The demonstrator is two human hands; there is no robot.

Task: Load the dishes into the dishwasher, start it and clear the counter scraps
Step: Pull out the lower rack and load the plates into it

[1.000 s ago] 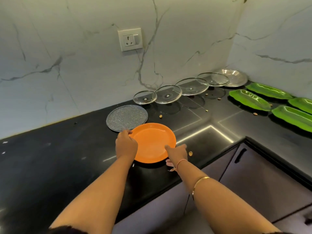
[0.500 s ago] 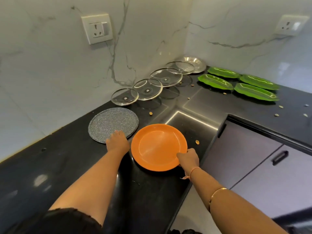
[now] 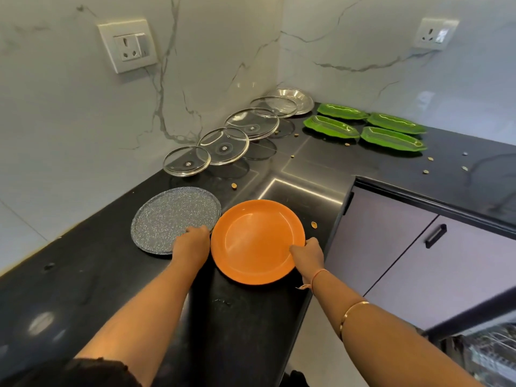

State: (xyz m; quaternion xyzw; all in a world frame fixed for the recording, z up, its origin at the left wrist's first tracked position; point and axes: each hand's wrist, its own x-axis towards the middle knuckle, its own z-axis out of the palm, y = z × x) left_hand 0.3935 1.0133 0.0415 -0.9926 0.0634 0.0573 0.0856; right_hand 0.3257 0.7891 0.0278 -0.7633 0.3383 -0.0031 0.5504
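Note:
An orange plate point(image 3: 257, 241) lies on the black counter point(image 3: 83, 280) near its front edge. My right hand point(image 3: 308, 255) grips the plate's right rim. My left hand point(image 3: 192, 244) rests with curled fingers on the near edge of a grey speckled plate point(image 3: 173, 216), just left of the orange one; whether it grips that plate I cannot tell. Behind, several glass lids point(image 3: 223, 145) lean along the wall, with a steel plate point(image 3: 293, 100) in the corner. Several green leaf-shaped trays point(image 3: 391, 136) sit on the right counter. Small scraps point(image 3: 314, 225) are scattered on the counter.
The open dishwasher's rack point(image 3: 491, 356) shows at the bottom right. Grey cabinet doors with a black handle point(image 3: 435, 236) run under the right counter. Wall sockets point(image 3: 127, 46) sit on the marble backsplash.
The view has swung right and closer. My left hand left the orange plate's rim and now sits on the grey plate's edge. My right hand keeps hold of the orange plate.

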